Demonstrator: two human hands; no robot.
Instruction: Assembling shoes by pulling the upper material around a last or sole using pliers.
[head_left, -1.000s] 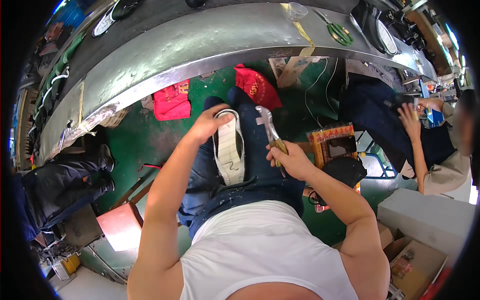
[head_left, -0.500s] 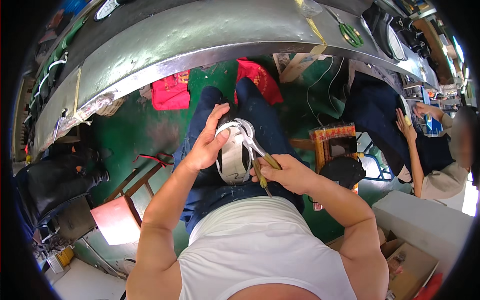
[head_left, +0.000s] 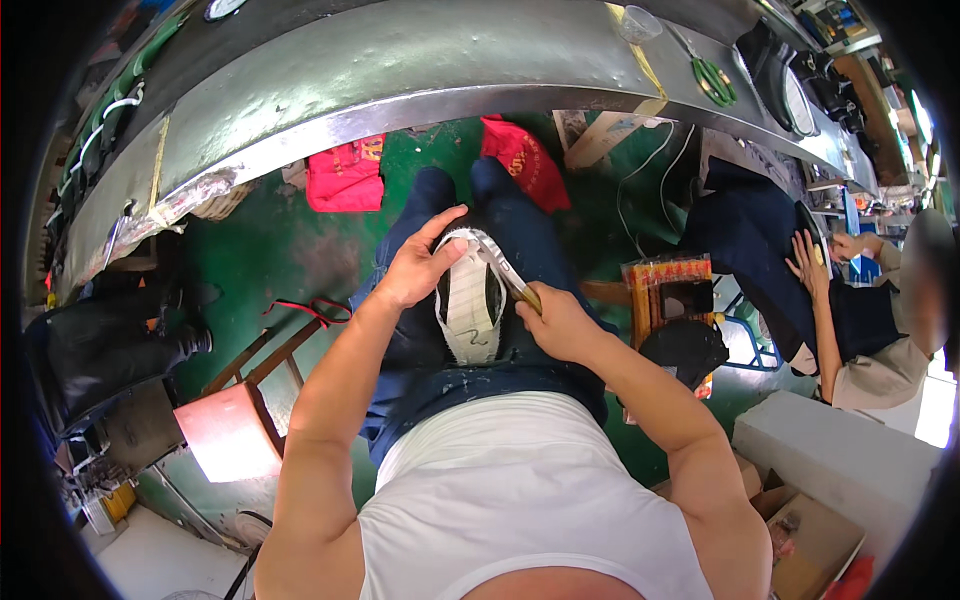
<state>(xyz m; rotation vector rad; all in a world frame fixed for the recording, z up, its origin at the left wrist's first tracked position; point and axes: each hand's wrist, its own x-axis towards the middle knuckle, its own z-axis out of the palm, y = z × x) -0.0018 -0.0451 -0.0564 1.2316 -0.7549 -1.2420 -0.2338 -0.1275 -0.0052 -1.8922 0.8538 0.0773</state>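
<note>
A dark shoe upper with its pale insole side up [head_left: 468,315] rests sole-up on my lap between my thighs, a pencil-like mark near its lower end. My left hand [head_left: 420,265] is closed around its far end, the thumb pressed on the pale edge. In my right hand [head_left: 558,320] is a pair of metal pincers [head_left: 503,268] with yellowish handles, the fingers wrapped round them. The pincers' head lies along the shoe's upper right rim, by my left thumb; its jaws are hard to make out.
Ahead runs a long metal workbench [head_left: 400,80], with green-handled scissors [head_left: 714,82] and dark shoes [head_left: 765,70] at its right. A pinkish stool [head_left: 228,432] stands at left. To the right are a black cap [head_left: 685,345], an open cardboard box [head_left: 815,545] and a seated co-worker [head_left: 868,345].
The pincers have turned and their spread handles have come together in my right hand. My left hand keeps its hold on the shoe, which sits slightly more upright in view.
</note>
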